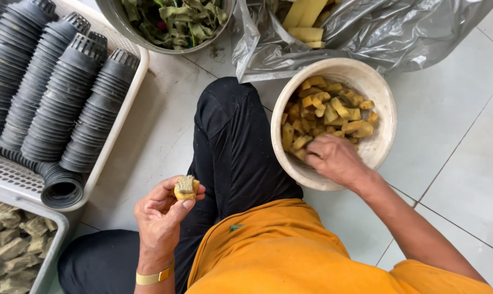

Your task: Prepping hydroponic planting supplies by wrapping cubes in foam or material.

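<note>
One yellow sponge cube (186, 187) sits pinched in the fingertips of the left hand (162, 215), above the black trouser leg (233, 147). Well apart, the right hand (333, 158) dips curled into the cream bowl (380, 92) of yellow pieces (325, 114); whether it grips one is unclear. Bare tile (464, 152) lies open beyond that bowl, while a white crate (124, 117) of stacked black net pots (61, 98) crowds the left hand's far side.

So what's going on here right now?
A person sits on the tiled floor. The left hand pinches a small yellow-and-brown cube-shaped piece between fingers and thumb. The right hand reaches into a round cream bowl of yellow chunks. Stacks of black plastic net pots lie in a white basket beside them.
</note>
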